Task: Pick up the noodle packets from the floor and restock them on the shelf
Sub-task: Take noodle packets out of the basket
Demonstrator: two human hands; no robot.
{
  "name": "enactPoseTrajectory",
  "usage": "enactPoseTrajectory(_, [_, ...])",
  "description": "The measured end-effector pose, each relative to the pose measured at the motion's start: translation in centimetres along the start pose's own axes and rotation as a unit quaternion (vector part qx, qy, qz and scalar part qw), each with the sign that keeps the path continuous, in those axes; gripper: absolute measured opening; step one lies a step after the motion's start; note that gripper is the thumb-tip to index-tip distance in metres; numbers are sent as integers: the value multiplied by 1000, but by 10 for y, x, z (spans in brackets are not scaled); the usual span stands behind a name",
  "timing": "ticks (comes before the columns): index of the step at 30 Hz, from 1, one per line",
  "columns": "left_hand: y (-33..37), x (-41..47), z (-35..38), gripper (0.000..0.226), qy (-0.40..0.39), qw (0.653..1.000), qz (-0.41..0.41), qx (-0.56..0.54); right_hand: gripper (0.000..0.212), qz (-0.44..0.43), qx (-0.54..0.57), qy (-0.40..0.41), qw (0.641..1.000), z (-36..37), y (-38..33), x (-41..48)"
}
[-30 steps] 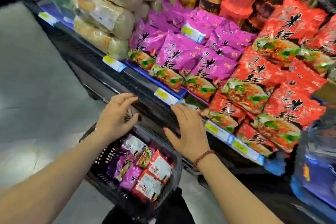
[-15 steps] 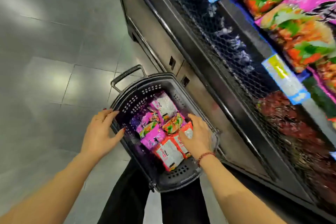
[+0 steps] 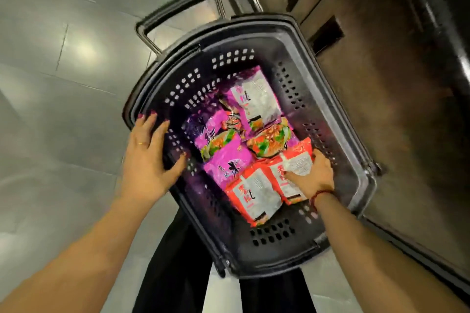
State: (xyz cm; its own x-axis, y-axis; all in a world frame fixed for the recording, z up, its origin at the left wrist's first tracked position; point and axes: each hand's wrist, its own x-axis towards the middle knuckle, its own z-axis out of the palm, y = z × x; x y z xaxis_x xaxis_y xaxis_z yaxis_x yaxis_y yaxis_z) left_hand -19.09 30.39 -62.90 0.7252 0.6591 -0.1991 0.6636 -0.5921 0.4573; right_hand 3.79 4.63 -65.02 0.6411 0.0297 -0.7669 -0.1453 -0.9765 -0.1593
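Observation:
A black perforated basket (image 3: pixel 338 114) stands on the floor and holds several noodle packets. Purple packets (image 3: pixel 230 160) lie at the left and back, one back-side up (image 3: pixel 256 99). Two red packets lie back-side up near me: one (image 3: pixel 254 195) in the middle, another (image 3: pixel 296 160) to its right. My right hand (image 3: pixel 311 175) is inside the basket, fingers curled on the right red packet. My left hand (image 3: pixel 147 160) rests open over the basket's left rim, holding nothing. The shelf's stocked rows are out of view.
The shelf unit's dark metal base (image 3: pixel 396 84) rises right beside the basket. Grey tiled floor (image 3: pixel 63 84) spreads to the left. The basket's pull handle (image 3: pixel 178 10) juts out at its far end. My dark trouser legs (image 3: pixel 178 274) stand just behind the basket.
My view has dropped from the shelf to the basket. Both hands came down; the right one went into the basket and closed on a red packet, the left settled on the rim.

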Motion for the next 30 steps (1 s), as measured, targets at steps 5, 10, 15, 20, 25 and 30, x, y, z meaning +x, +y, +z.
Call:
enactPoseTrajectory(5, [-12,-5,14,67,49,997,41,30,102,-17,-12,2,1000,17,8,32])
enactPoseTrajectory(10, [-13,-4,16,64,47,998,36,31,86,-14,-96,50,994,27,7,30])
enactPoseTrajectory(15, [1,-6,11,64,27,1000,-2,2,32,-47,-2,107,993,27,9,5])
enactPoseTrajectory(20, [40,-10,9,63,-59,988,23,-138,17,-81,245,140,956,10,-37,-30])
enactPoseTrajectory(25, [85,-12,17,85,-182,928,25,-323,10,-139,381,62,912,15,-94,-55])
enactPoseTrajectory(30, [91,13,2,94,-165,839,-133,-500,54,-132,415,-151,887,14,-113,-83])
